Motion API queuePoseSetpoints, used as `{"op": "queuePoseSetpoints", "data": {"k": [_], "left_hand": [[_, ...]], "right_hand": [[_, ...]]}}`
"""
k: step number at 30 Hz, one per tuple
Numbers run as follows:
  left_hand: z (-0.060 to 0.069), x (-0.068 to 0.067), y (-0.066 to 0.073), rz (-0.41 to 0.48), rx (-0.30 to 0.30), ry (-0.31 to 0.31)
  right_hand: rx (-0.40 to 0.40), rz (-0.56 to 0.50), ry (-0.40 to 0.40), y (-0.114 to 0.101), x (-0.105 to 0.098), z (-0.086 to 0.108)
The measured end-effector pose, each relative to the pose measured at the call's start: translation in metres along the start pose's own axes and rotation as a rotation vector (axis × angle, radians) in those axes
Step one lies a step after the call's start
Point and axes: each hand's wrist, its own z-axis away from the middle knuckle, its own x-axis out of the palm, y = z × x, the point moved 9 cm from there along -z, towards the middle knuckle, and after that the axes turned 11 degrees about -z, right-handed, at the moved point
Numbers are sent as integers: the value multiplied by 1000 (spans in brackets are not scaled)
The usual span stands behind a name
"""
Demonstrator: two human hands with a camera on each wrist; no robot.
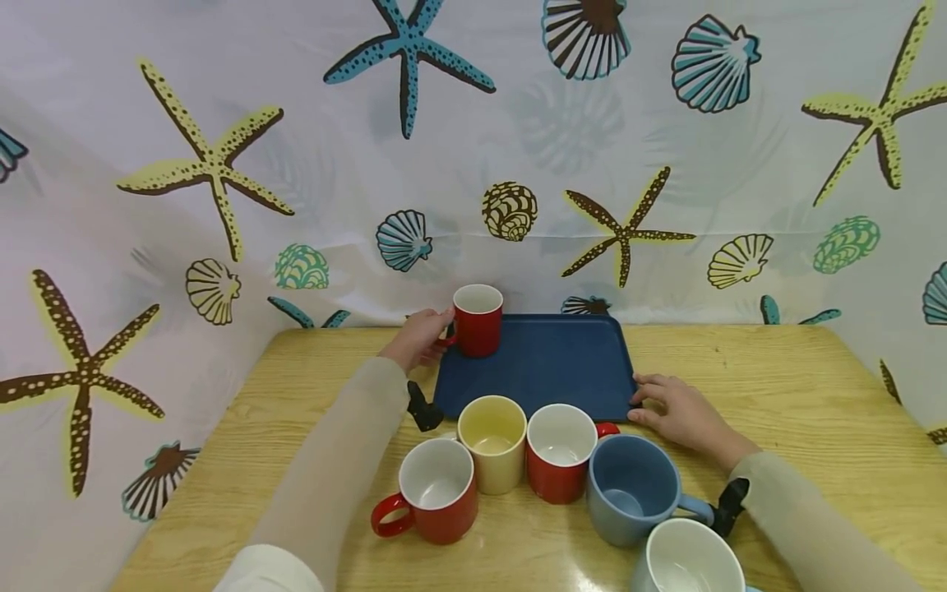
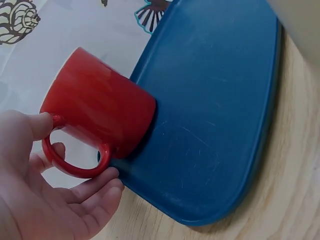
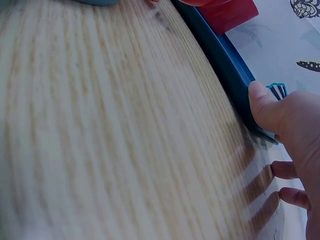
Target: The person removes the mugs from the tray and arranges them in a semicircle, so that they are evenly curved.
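Observation:
At the back left corner of a blue tray (image 1: 562, 362), a red mug (image 1: 478, 329) with a white inside stands upright. My left hand (image 1: 420, 339) holds that mug by its handle (image 2: 75, 170), the thumb on the handle's top and a finger behind the loop. The other fingers of this hand (image 2: 50, 185) lie just under the handle, by the tray's rim. At the tray's right edge is my right hand (image 1: 676, 411); in the right wrist view its thumb (image 3: 262, 102) touches the rim while other fingertips rest near the wooden table.
In front of the tray stand several mugs: a red one (image 1: 444, 518), a yellow one (image 1: 499, 473), another red one (image 1: 555, 477), a blue one (image 1: 625, 514) and a pale one (image 1: 688, 559). Behind the wooden table (image 1: 777, 370) hangs a shell-patterned cloth (image 1: 459, 181).

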Motion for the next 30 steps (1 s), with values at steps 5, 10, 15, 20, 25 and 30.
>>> {"op": "queuePoseSetpoints", "data": {"k": [5, 10, 15, 20, 25, 30], "left_hand": [[5, 0, -5, 127, -45, -10], [9, -2, -11, 206, -62, -11], [11, -4, -13, 241, -29, -30], [14, -4, -19, 306, -28, -35], [19, -3, -21, 339, -23, -25], [24, -2, -22, 364, -24, -21]], "right_hand": [[3, 1, 1, -1, 0, 0], [3, 2, -4, -1, 1, 1], [-4, 7, 2, -1, 0, 0], [-4, 1, -3, -1, 0, 0], [6, 1, -6, 1, 1, -1], [0, 1, -6, 1, 1, -1]]}}
